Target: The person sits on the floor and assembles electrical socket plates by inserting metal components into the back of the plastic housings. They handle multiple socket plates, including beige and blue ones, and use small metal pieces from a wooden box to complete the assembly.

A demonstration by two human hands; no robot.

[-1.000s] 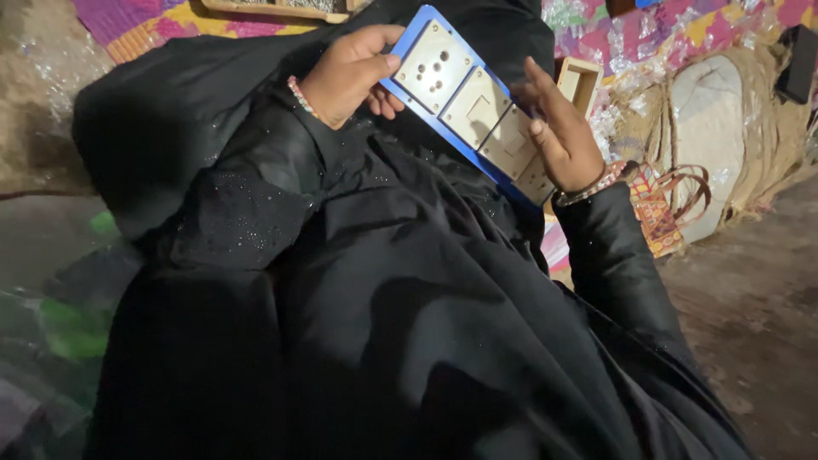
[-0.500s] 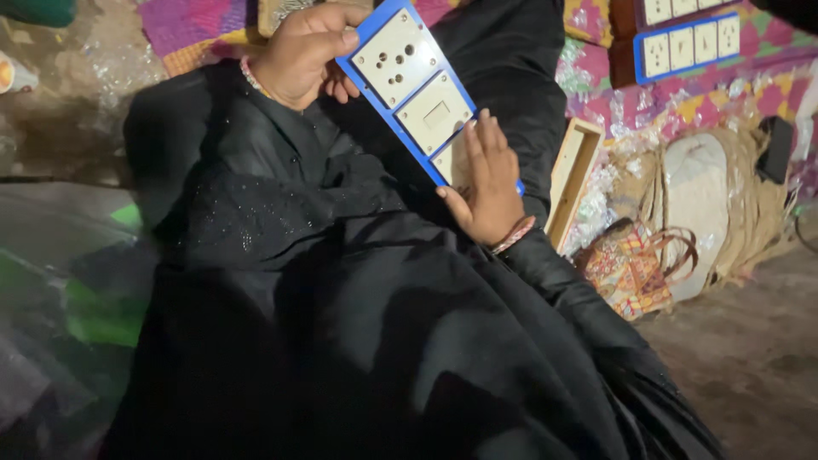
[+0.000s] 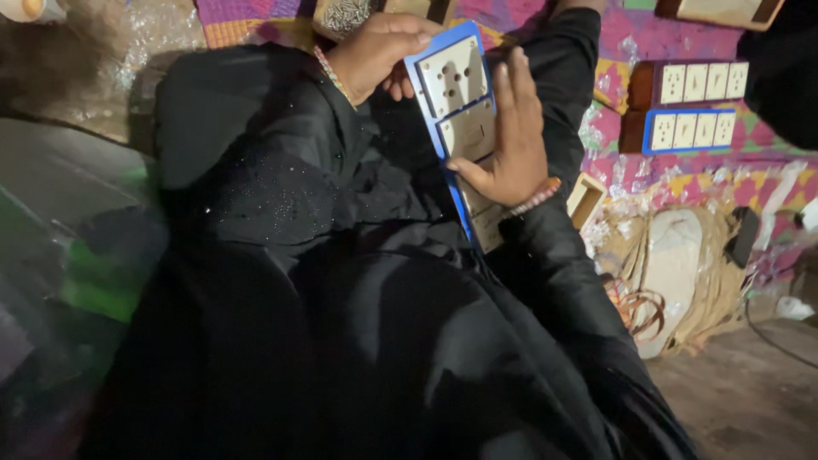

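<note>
Black fabric of the robe [image 3: 341, 324] fills the near view, lap under everything. Blue-framed rectangular switch panel with cream plates [image 3: 456, 111] rests tilted on the lap. Right hand [image 3: 507, 140] lies flat across its middle, fingers extended, thumb hooked on the left edge. Left hand [image 3: 375, 51] curled closed around the panel's top end. Beyond, on the patterned mat [image 3: 630, 51]: two more switch boards [image 3: 694, 106], woven bag [image 3: 682, 264] to the right.

A patterned pink mat [image 3: 682, 34] covers the floor — two switch boards [image 3: 682, 115] and a woven bag [image 3: 682, 273] lie on it.
</note>
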